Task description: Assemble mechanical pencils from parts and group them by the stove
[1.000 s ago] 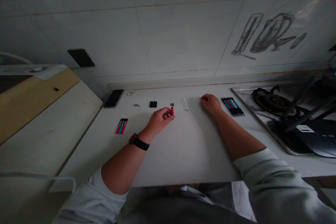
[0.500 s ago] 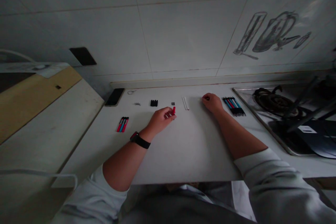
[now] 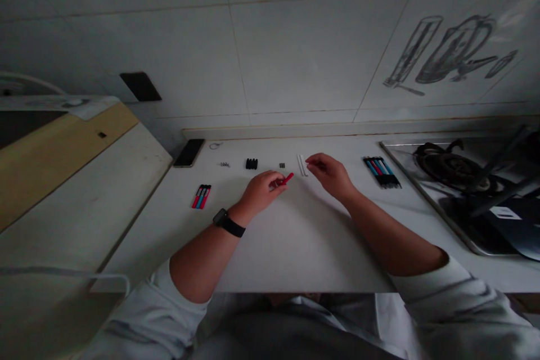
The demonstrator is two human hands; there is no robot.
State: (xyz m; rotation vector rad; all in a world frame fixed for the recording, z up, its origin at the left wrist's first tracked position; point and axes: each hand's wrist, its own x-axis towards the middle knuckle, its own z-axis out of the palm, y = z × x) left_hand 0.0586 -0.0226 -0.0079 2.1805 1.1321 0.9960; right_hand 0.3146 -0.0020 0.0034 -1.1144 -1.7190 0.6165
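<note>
Between the fingertips of my left hand [image 3: 262,190], just above the white counter, is a red pen barrel [image 3: 288,178], tilted up to the right. My right hand [image 3: 331,176] is closed in a pinch close to the thin white pen refills [image 3: 302,165]; whatever it holds is too small to make out. Beyond my left hand lie small dark pieces [image 3: 282,165] and a group of black pen parts [image 3: 252,163]. Farther left are small springs [image 3: 225,164]. Several red and blue barrels [image 3: 201,196] lie in a row left of my left hand.
Several assembled-looking pens [image 3: 382,172] lie side by side to the right. A phone [image 3: 189,153] and a small ring-shaped item [image 3: 215,146] rest near the wall. The gas stove [image 3: 442,171] borders the counter [image 3: 304,247] on the right; a white cabinet stands left.
My right hand has moved left, to beside the white refills. The red barrel in my left hand has turned from upright to slanting. The view has shifted slightly.
</note>
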